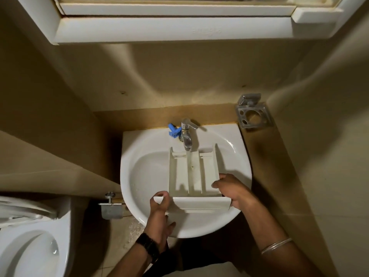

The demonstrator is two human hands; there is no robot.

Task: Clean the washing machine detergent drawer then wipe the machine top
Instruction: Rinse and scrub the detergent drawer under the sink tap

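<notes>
A white detergent drawer (pixel 192 174) with three compartments lies over the white sink basin (pixel 143 166), its far end under the chrome tap (pixel 187 136). A thin stream of water runs from the tap into the middle compartment. My left hand (pixel 160 208) grips the left end of the drawer's front panel. My right hand (pixel 231 189) holds the right front corner, fingers curled over the drawer's side wall. A small blue plastic part (pixel 174 131) rests on the sink rim just left of the tap.
A metal holder (pixel 252 114) is fixed to the wall at the right of the sink. A toilet (pixel 30 246) stands at the lower left, with a metal paper holder (pixel 110 208) on the wall beside it. A white cabinet (pixel 173 27) hangs overhead.
</notes>
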